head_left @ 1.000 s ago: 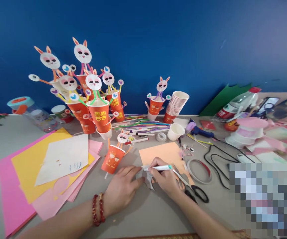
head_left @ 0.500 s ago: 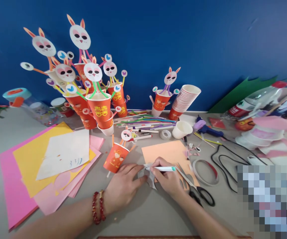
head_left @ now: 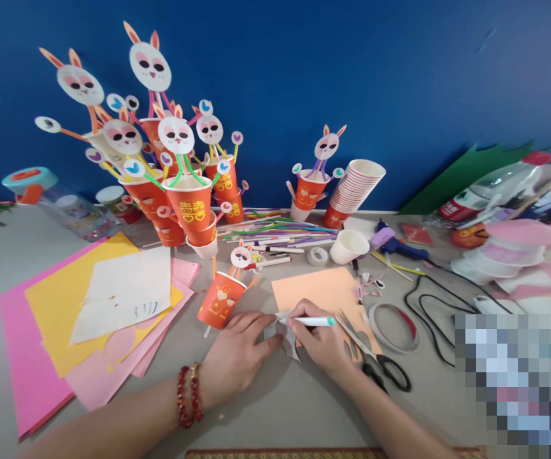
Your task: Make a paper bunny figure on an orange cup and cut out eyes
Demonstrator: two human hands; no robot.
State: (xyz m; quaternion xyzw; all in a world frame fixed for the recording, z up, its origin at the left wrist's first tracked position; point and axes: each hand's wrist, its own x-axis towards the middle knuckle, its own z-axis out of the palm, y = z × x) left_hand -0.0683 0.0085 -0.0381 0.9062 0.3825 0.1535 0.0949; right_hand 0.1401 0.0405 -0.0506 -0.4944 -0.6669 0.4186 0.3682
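My right hand [head_left: 320,341] pinches a white marker [head_left: 316,321] with a green end. Its tip is at a small white paper piece [head_left: 288,343] on the table; the fingers hide the contact. My left hand [head_left: 241,350], red bead bracelets on the wrist, lies on the table with fingers stretched out, thumb and forefinger resting on the paper's left part. Just beyond it a red paper cup [head_left: 221,299] with a small rabbit head [head_left: 241,257] leans to one side. Scissors [head_left: 373,357] lie open to the right, partly over orange paper [head_left: 313,287].
Several cup rabbits [head_left: 189,207] stand at the back left, beside stacked paper cups [head_left: 356,191] farther right. Coloured sheets [head_left: 36,331] lie at left. A tape roll [head_left: 393,327], glue gun [head_left: 402,248] and black cable [head_left: 418,306] are on the right.
The view has shifted slightly. Both hands stay at the paper, with the marker nearly in the same place and its end tilted up a little.
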